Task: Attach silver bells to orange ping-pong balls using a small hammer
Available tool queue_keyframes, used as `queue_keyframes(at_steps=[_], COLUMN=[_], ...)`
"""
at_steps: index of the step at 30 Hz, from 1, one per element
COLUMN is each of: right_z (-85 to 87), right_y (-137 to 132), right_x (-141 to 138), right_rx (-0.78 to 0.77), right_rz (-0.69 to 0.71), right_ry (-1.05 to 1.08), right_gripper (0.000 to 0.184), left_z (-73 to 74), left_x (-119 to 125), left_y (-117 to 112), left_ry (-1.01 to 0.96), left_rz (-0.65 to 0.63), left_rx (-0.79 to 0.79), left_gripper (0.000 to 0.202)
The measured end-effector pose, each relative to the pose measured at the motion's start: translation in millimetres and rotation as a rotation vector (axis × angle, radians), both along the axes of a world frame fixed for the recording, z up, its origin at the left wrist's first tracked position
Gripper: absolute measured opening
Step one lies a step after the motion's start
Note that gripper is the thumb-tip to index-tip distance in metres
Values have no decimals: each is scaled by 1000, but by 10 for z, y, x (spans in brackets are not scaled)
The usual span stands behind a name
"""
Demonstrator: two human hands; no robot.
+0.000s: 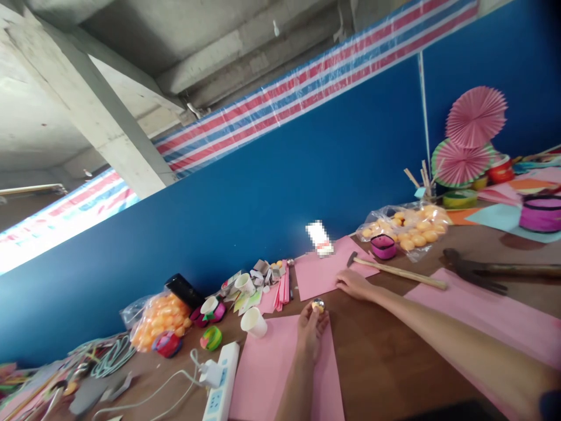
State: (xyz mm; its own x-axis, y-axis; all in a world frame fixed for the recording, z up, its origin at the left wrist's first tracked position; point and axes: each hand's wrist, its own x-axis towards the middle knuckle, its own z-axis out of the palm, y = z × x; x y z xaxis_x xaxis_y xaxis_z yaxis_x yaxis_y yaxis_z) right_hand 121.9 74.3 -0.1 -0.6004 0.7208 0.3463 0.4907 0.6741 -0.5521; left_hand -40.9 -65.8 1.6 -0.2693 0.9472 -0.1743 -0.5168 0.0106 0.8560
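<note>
My left hand [311, 332] is closed around a small shiny silver ball [319, 304], its top showing above the fingers. Beneath that hand lies a pink paper sheet [272, 368], with a white paper cup [253, 322] standing on it to the left. Farther right, my right hand [354, 285] rests at the edge of another pink sheet [313, 275]. Its fingers are curled downward, and whatever they pinch, if anything, is hidden. Just beyond it lies a small hammer [394, 270] with a wooden handle.
A white power strip [222, 380] with a plugged-in charger is at front left. Bags of orange balls [160, 318] and yellow-orange balls [407, 228] lie along the blue partition [263, 210]. A larger hammer [491, 269] is at right. Pink paper fans [475, 117] stand behind.
</note>
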Motion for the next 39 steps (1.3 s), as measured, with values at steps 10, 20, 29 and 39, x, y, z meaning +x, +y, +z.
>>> queue_keyframes(at_steps=[10, 20, 29, 39], right_z=[11, 170, 60, 116], right_y=[-426, -341, -429, -528], right_x=[193, 68, 79, 51], right_rx=[-7, -44, 18, -60], right_rz=[61, 7, 138, -87], right_ry=[50, 69, 63, 400], right_gripper=[16, 22, 15, 25], left_z=[-40, -35, -91, 12], left_x=[-13, 7, 10, 26], left_y=[41, 49, 86, 15], left_ry=[5, 20, 32, 63], left_rz=[15, 28, 45, 1], left_rx=[61, 73, 104, 135], left_gripper=[32, 28, 32, 41])
